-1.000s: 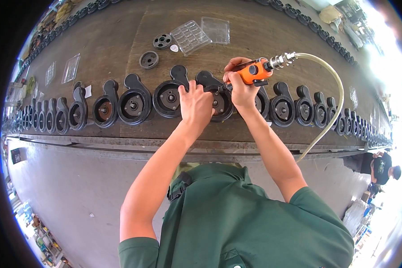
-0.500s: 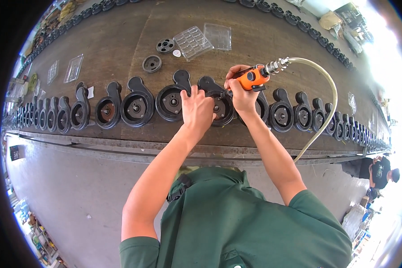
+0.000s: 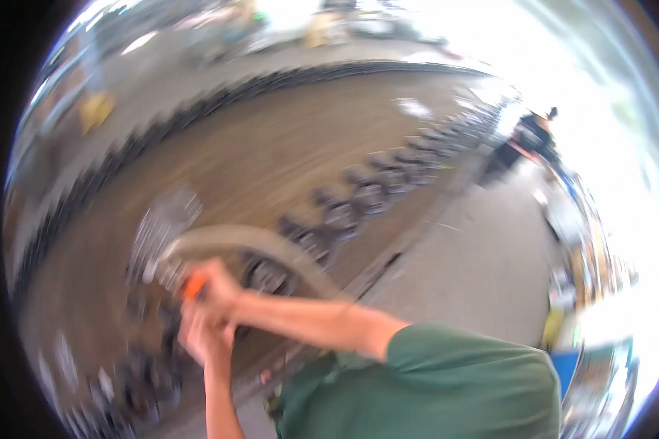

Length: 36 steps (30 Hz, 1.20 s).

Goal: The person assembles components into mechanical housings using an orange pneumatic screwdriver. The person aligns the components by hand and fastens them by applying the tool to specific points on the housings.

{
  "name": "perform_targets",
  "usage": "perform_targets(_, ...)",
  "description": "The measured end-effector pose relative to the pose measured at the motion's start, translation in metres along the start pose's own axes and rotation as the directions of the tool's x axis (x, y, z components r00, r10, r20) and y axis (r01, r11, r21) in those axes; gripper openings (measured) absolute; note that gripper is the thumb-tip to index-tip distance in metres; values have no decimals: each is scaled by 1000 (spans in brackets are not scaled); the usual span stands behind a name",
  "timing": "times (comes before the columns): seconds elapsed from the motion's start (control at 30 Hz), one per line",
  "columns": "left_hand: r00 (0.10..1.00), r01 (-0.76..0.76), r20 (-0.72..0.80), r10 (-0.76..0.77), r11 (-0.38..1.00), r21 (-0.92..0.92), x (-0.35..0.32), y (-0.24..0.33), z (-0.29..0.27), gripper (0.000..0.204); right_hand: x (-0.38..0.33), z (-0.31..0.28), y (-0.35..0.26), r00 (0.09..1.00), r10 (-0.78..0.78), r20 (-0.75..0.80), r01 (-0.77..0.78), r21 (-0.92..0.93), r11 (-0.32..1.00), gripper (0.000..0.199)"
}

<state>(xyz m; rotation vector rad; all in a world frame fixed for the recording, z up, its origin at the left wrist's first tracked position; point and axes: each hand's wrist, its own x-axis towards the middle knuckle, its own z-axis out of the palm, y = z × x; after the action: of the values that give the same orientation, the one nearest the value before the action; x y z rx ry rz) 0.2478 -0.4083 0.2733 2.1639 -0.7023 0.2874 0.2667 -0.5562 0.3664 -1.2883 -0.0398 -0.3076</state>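
Observation:
Motion smears the whole head view. My right hand [image 3: 220, 291] is closed around an orange air tool [image 3: 195, 284], whose pale hose [image 3: 245, 235] arches away to the right. Close below it is my left hand [image 3: 202, 333], next to the tool and a row of black round wheel housings. Its fingers are too blurred to make out. One black wheel housing [image 3: 267, 278] sits just right of my hands, partly behind the hose. Another wheel housing [image 3: 340, 216] stands farther along the same row.
Clear plastic trays [image 3: 165, 219] lie on the brown table [image 3: 271, 161] beyond my hands. A second row of dark parts [image 3: 198, 110] lines the table's far edge. At the far right a person [image 3: 533, 139] is beside the table. Grey floor [image 3: 447, 241] runs along the near edge.
The view has swung toward the right end of the table and blurred. My hands and the orange tool now appear lower left, closer together; the tool is still in my right hand.

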Motion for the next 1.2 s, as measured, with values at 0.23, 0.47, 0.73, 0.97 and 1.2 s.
perform_targets(0.23,925,109,240,-295,810,577,31,51,8,75,-4,-13,-9,937,-315,-153,259,-303,917,25)
perform_targets(0.47,907,-7,326,-268,763,646,37,76,3,66,-11,-15,-13,905,-393,-162,334,-298,894,22)
perform_targets(0.73,820,340,433,-373,928,154,33,25,6,59,-9,-18,-26,962,-269,-56,253,-203,946,22)
perform_targets(0.97,916,-48,366,-163,862,505,44,76,-6,38,-27,-45,1,986,-92,-140,97,28,995,24)
perform_targets(1.2,894,-1,393,-214,877,481,37,75,-21,37,-13,-34,-33,980,-140,-139,154,95,983,25)
